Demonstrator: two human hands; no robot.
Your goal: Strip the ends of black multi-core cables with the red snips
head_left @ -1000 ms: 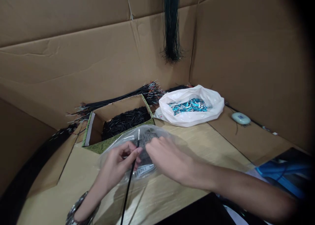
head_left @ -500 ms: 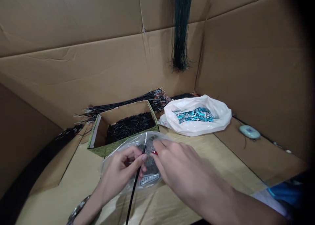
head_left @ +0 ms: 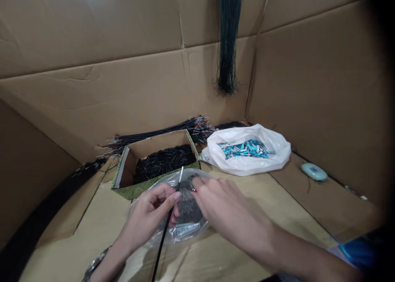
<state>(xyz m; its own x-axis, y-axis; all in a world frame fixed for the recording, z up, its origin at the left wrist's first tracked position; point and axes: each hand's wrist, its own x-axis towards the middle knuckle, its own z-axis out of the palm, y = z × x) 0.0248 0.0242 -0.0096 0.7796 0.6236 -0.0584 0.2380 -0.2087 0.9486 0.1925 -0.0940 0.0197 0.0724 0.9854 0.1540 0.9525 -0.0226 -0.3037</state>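
Since one second ago, one red part (head_left: 194, 189) has appeared at the right hand (head_left: 225, 208), whose grip pinches it. The left hand (head_left: 151, 214) grip is clamped on one black cable (head_left: 165, 232), over one clear bag (head_left: 189, 211) lying on the surface (head_left: 271, 199).

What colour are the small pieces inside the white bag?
Shiny teal blue pieces in the white bag, head view.
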